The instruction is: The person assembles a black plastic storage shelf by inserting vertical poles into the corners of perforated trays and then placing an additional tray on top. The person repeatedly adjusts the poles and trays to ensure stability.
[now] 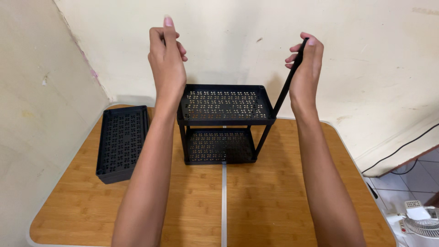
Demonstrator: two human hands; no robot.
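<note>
Seen from behind the person, left to right: a spare black perforated tray [121,142] lies flat near the left edge of the wooden bench [283,196], well apart from the rest. The left hand [167,57] is raised above the left end of the two-tier black rack [224,123], fingers curled and one fingertip up; it appears closed around a post on that side, though the forearm hides whatever it grips, so this cannot be confirmed. The rack stands upright at the middle of the bench, its upper tray seated on short legs over the lower one. The right hand [305,61] is wrapped around the top of a slim black pole [282,98], which leans outward from the rack's right front corner. Judgement: the pole should be brought vertical over its corner socket before any downward push, both hands pressing evenly, so the light rack neither tips nor twists.
</note>
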